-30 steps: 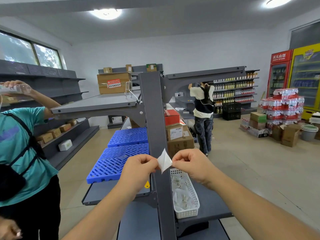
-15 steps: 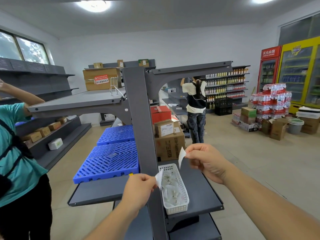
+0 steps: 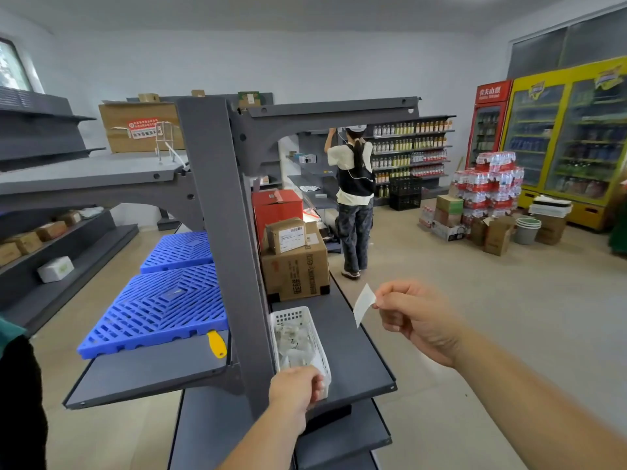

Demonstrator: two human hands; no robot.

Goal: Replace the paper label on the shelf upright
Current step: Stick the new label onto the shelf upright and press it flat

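The grey shelf upright (image 3: 220, 198) rises through the middle of the view. To its right, my right hand (image 3: 415, 317) pinches a small white paper label (image 3: 364, 304) by one edge, holding it in the air above the grey shelf board (image 3: 359, 361), apart from the upright. My left hand (image 3: 294, 390) is lower, fingers curled at the near end of the white plastic basket (image 3: 307, 317) that lies on the shelf board beside the upright. Whether a paper scrap is inside those fingers is hidden.
Blue plastic pallets (image 3: 163, 307) and a yellow-handled tool (image 3: 216, 344) lie on the left shelf board. Cardboard boxes (image 3: 295, 266) stand behind the basket. A person (image 3: 354, 198) stands at the far shelves. Another person's sleeve (image 3: 13, 385) is at my left. Drink fridges (image 3: 559, 140) line the right wall.
The paper held between both hands at the upright has come apart into two pieces. My right hand has moved right with one. My left hand has dropped to the basket.
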